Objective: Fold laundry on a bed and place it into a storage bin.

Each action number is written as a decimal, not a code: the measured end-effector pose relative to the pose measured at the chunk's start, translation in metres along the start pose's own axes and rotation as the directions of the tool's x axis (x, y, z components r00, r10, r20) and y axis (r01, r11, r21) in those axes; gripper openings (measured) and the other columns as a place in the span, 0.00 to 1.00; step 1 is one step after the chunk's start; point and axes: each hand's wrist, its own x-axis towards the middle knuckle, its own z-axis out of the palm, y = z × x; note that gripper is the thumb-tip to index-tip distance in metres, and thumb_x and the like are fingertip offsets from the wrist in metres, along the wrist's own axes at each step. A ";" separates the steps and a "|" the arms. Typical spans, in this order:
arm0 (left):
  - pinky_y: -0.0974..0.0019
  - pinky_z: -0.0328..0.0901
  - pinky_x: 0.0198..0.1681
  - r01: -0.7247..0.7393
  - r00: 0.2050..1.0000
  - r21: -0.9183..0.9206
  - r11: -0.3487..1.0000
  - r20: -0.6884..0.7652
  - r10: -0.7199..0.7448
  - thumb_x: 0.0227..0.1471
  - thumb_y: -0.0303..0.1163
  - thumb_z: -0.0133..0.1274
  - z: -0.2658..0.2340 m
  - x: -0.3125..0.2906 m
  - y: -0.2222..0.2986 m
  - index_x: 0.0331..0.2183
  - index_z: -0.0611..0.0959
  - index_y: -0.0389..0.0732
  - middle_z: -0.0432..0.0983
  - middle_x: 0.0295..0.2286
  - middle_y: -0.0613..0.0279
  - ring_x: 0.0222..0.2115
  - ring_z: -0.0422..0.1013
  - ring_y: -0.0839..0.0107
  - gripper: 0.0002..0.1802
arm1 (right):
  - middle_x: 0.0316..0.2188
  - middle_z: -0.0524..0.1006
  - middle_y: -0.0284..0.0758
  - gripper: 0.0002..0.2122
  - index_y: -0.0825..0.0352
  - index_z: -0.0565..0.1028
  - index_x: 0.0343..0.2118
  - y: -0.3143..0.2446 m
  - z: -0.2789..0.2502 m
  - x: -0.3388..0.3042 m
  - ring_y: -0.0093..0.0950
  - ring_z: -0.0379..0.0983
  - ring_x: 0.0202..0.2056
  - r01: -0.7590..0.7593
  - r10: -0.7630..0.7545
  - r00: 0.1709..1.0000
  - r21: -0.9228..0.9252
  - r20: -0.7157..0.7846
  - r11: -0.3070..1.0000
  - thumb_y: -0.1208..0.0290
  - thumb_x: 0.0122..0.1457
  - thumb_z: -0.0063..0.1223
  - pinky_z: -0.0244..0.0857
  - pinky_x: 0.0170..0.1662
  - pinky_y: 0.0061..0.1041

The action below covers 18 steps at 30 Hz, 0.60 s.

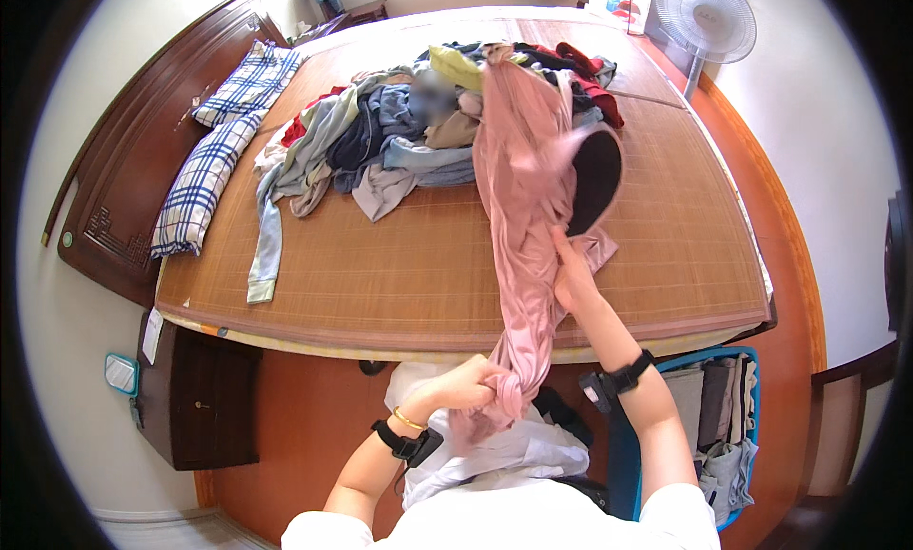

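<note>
A long pink, satiny garment (pixel 523 160) stretches from the clothes pile down over the bed's near edge toward my lap. My left hand (pixel 466 383) is closed round a bunched, twisted part of it just off the bed edge. Higher up, my right hand (pixel 573 276) grips the garment's right side, its fingers partly hidden by the cloth. Beside those fingers a dark, rounded patch (pixel 596 181) shows at the garment's edge, blurred. I cannot make out what kind of garment it is. A heap of mixed clothes (pixel 357 136) lies behind it on the bed mat (pixel 380 269).
Two checked pillows (pixel 195 184) rest by the wooden headboard (pixel 133 131). At the lower right stands a blue bin (pixel 673 360) with folded clothes. A dark bedside cabinet (pixel 204 398) is at left, and a standing fan (pixel 706 19) is beyond the bed's far right corner.
</note>
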 end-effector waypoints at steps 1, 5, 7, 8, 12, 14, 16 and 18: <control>0.72 0.65 0.29 0.007 1.000 -0.004 1.000 -0.003 -0.008 0.36 0.16 0.40 -0.001 -0.005 -0.005 0.21 0.77 0.33 0.71 0.19 0.72 0.24 0.67 0.79 0.10 | 0.50 0.71 0.35 0.26 0.68 0.61 0.59 0.006 0.001 0.003 0.26 0.69 0.48 -0.031 0.030 0.994 -0.001 0.105 1.000 0.70 0.60 0.55 0.64 0.53 0.30; 0.67 0.63 0.51 -0.378 0.614 -0.291 0.879 -0.789 0.003 0.40 0.15 0.39 -0.024 -0.019 -0.047 0.42 0.73 0.30 0.72 0.41 0.58 0.44 0.69 0.68 0.22 | 0.36 0.76 0.33 0.15 0.71 0.72 0.47 0.035 0.007 -0.015 0.23 0.72 0.38 0.091 -0.113 0.987 -0.189 -0.110 0.978 0.72 0.58 0.51 0.66 0.44 0.26; 0.66 0.60 0.55 -0.415 0.583 -0.350 0.839 -0.811 -0.050 0.43 0.16 0.41 -0.038 -0.026 -0.030 0.49 0.69 0.29 0.70 0.47 0.56 0.49 0.67 0.65 0.26 | 0.34 0.77 0.32 0.13 0.72 0.73 0.44 0.036 0.007 -0.044 0.23 0.72 0.35 0.084 -0.105 0.993 -0.323 -0.048 0.943 0.72 0.58 0.51 0.66 0.41 0.27; 0.63 0.58 0.57 -0.322 0.591 -0.294 0.900 -0.805 -0.052 0.47 0.21 0.47 -0.042 -0.028 -0.028 0.53 0.64 0.30 0.64 0.51 0.51 0.53 0.63 0.62 0.29 | 0.31 0.77 0.31 0.12 0.73 0.74 0.42 0.038 0.007 -0.058 0.23 0.72 0.33 0.097 -0.096 0.995 -0.447 0.025 0.889 0.72 0.58 0.51 0.67 0.38 0.28; 0.51 0.47 0.64 -0.002 0.761 0.340 0.940 -0.610 0.222 0.44 0.42 0.65 -0.034 -0.009 -0.022 0.62 0.51 0.36 0.42 0.61 0.33 0.63 0.43 0.45 0.53 | 0.27 0.79 0.45 0.11 0.71 0.77 0.35 0.052 0.000 -0.105 0.40 0.77 0.30 0.252 0.181 0.923 -0.887 0.340 0.387 0.68 0.54 0.53 0.69 0.33 0.37; 0.49 0.35 0.65 0.190 0.778 0.470 0.862 -0.608 0.160 0.38 0.51 0.69 -0.014 0.004 0.003 0.64 0.46 0.36 0.30 0.61 0.23 0.65 0.27 0.39 0.64 | 0.20 0.77 0.41 0.10 0.70 0.77 0.33 0.065 -0.004 -0.118 0.36 0.76 0.24 0.645 0.095 0.750 -0.756 0.654 0.112 0.67 0.54 0.57 0.69 0.28 0.36; 0.42 0.39 0.64 0.342 0.778 0.593 0.729 -0.614 0.135 0.32 0.51 0.71 0.004 0.023 0.025 0.64 0.47 0.38 0.26 0.61 0.22 0.64 0.25 0.33 0.68 | 0.29 0.79 0.44 0.16 0.69 0.76 0.41 0.062 0.004 -0.132 0.44 0.77 0.30 0.635 0.150 0.748 -0.763 0.647 0.123 0.63 0.53 0.57 0.69 0.32 0.43; 0.41 0.47 0.62 0.423 0.750 0.604 0.675 -0.651 0.113 0.34 0.49 0.69 0.015 0.048 0.021 0.63 0.53 0.37 0.36 0.62 0.27 0.64 0.35 0.34 0.62 | 0.37 0.79 0.44 0.18 0.68 0.73 0.47 0.080 -0.003 -0.137 0.43 0.77 0.33 0.755 0.014 0.539 -0.476 0.842 -0.452 0.65 0.54 0.54 0.70 0.33 0.43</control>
